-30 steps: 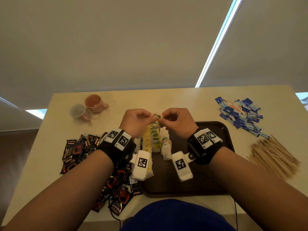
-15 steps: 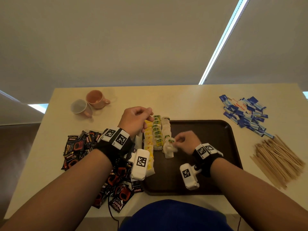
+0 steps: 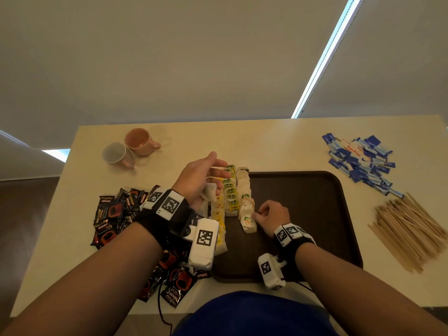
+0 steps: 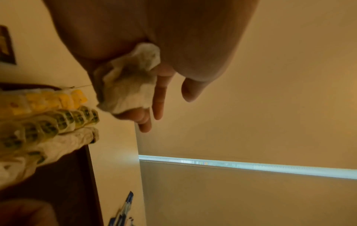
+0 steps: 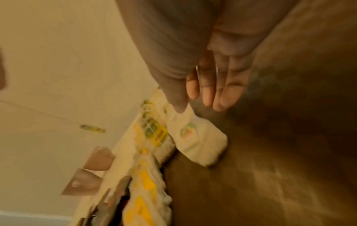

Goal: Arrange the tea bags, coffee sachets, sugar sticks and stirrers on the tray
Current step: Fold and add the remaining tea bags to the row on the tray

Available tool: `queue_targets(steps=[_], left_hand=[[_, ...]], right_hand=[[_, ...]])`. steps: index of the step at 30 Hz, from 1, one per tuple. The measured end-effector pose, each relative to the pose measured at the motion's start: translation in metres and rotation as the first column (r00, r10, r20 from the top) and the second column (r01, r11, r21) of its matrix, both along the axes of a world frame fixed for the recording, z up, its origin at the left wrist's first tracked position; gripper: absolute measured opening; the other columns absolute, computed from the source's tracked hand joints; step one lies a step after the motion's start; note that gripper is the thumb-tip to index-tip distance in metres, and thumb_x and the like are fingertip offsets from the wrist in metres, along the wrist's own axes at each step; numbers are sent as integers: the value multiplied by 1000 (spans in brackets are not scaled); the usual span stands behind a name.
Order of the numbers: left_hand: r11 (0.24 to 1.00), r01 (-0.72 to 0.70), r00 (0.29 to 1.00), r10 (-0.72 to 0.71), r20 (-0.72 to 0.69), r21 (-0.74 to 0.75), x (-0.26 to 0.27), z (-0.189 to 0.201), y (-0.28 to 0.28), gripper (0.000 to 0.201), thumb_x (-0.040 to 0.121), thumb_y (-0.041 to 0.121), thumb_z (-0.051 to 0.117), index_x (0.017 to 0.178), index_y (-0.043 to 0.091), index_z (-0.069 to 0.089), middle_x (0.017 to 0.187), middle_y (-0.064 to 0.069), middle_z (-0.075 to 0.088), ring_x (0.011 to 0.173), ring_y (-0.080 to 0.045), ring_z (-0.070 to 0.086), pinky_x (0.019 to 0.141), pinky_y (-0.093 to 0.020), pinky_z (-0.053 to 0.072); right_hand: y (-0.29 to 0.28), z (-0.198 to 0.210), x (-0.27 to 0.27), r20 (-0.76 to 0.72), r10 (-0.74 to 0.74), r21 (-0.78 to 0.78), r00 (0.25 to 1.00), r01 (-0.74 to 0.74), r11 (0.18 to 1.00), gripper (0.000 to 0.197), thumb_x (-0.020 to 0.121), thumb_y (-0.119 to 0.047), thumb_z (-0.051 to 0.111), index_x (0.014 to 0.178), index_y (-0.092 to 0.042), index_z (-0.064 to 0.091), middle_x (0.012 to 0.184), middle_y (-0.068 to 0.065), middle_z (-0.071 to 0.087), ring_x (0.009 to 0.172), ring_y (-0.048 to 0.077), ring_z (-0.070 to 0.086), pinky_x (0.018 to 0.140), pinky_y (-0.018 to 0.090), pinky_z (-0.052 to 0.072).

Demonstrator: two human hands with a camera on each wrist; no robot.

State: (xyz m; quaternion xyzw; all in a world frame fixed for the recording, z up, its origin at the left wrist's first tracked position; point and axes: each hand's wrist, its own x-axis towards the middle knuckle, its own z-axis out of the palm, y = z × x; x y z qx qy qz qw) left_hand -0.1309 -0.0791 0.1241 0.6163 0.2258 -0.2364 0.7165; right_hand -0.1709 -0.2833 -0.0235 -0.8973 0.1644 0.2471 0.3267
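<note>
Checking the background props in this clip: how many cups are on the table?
2. A pink cup and a grey-white cup lie tipped on their sides, side by side, at the table's far left, beyond the coffee sachets. None seems hidden.

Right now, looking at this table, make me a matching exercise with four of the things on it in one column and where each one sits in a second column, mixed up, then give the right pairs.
Things:
1. tea bags
2. coffee sachets
3. stirrers
4. mugs

Places:
A. far left of the table, beyond the sachets
B. in rows on the left part of the tray
C. on the table, right of the tray
D. on the table, left of the tray

Pairs: 1-B, 2-D, 3-C, 4-A
</note>
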Motion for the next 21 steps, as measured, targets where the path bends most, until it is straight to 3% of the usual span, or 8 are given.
queue_targets(steps=[4, 7, 11, 14, 16, 17, 19, 21], left_hand=[[988, -62, 994, 49, -97, -144, -1, 4, 0, 37, 102, 41, 48, 111, 8, 62, 96, -16, 71, 63, -19, 57, 60, -31, 48], [981, -106, 988, 85, -128, -165, 1, 6, -2, 37, 102, 43, 47, 112, 9, 60, 100, -18, 71, 73, -24, 61, 68, -37, 50], [962, -135, 979, 93, -180, -236, 1, 13, -8, 39, 102, 44, 45, 116, 10, 57, 95, -16, 66, 77, -30, 62, 70, -38, 49], [953, -108, 984, 62, -167, -283, 0, 20, -12, 39, 103, 39, 43, 125, 7, 54, 86, -13, 65, 69, -26, 58, 63, -34, 47], [958, -82, 992, 53, -112, -276, -2, 24, -12, 37, 103, 25, 41, 130, 3, 51, 76, -13, 67, 64, -24, 59, 64, -35, 51], [961, -57, 996, 36, -81, -270, -3, 25, -12, 36, 100, 17, 39, 131, 1, 51, 79, -15, 68, 70, -25, 62, 73, -39, 52], [975, 12, 1000, -18, -24, -223, -4, 24, -11, 40, 94, 3, 38, 131, 0, 53, 106, -24, 67, 97, -31, 64, 95, -44, 50], [990, 79, 997, -77, 20, -113, -6, 24, -9, 40, 91, -10, 39, 127, -1, 55, 122, -27, 64, 110, -35, 64, 100, -41, 50]], right_hand=[[3, 52, 19, 351, 18, 100, 936, -56, 993, 12, 92, -33, 67, 92, -21, 69, 81, -11, 64, 74, 1, 58, 63, 13, 40], [19, 100, 29, 612, 64, 209, 788, -239, 948, 16, 88, -34, 69, 93, -19, 72, 82, -9, 65, 74, 3, 57, 66, 17, 44], [44, 127, 20, 722, 352, 54, 596, -555, 830, 37, 79, -44, 68, 108, -21, 74, 98, 0, 65, 90, 16, 57, 77, 27, 47], [47, 121, 22, 704, 391, 12, 592, -561, 828, 29, 81, -30, 75, 106, -15, 75, 103, 3, 69, 94, 22, 60, 81, 40, 51], [44, 123, 26, 737, 343, 17, 582, -523, 852, 21, 84, -16, 74, 104, -18, 76, 92, -1, 70, 83, 12, 59, 74, 31, 49], [41, 125, 27, 750, 293, 46, 593, -488, 872, 19, 85, -13, 72, 102, -19, 76, 86, -6, 69, 76, 4, 56, 70, 24, 46], [34, 130, 33, 730, 146, 157, 667, -372, 915, 13, 87, -13, 69, 95, -19, 77, 81, -13, 68, 70, 0, 58, 68, 16, 45], [26, 131, 43, 676, 52, 208, 735, -258, 943, 11, 88, -16, 69, 94, -16, 77, 86, -8, 72, 76, 3, 63, 71, 21, 51]])
